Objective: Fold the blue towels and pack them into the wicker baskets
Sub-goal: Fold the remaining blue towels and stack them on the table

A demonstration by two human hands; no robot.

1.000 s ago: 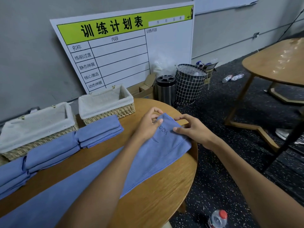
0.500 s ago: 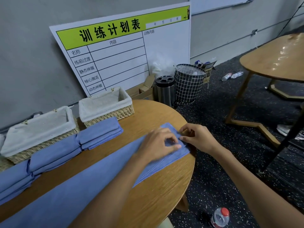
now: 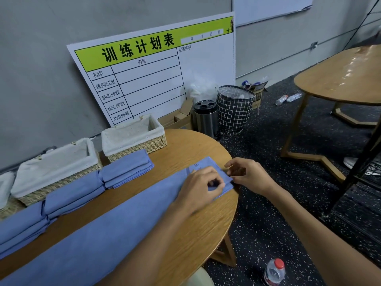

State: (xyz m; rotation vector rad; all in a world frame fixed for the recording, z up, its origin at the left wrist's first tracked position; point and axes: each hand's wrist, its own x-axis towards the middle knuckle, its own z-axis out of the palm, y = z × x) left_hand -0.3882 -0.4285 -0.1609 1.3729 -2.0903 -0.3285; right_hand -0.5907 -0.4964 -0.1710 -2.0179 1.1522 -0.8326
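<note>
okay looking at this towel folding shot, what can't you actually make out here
- Long towel, head view: near end cut off by the bottom-left edge.
- Towel corner: covered by the left hand and right hand, so each grip stays unclear.
- Leftmost basket: cropped by the left edge.
- Towel label: too small.

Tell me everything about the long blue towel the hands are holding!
The long blue towel looks like soft cloth with a stitched hem. It lies flat as a narrow strip, slanting across the round wooden table from the picture's lower left to the table's right edge. Near that far end there seems to be a small mark, too blurry to read. The left hand rests on the end with curled fingers pinching the cloth. The right hand pinches the end's edge. No other towel touches it.
</note>
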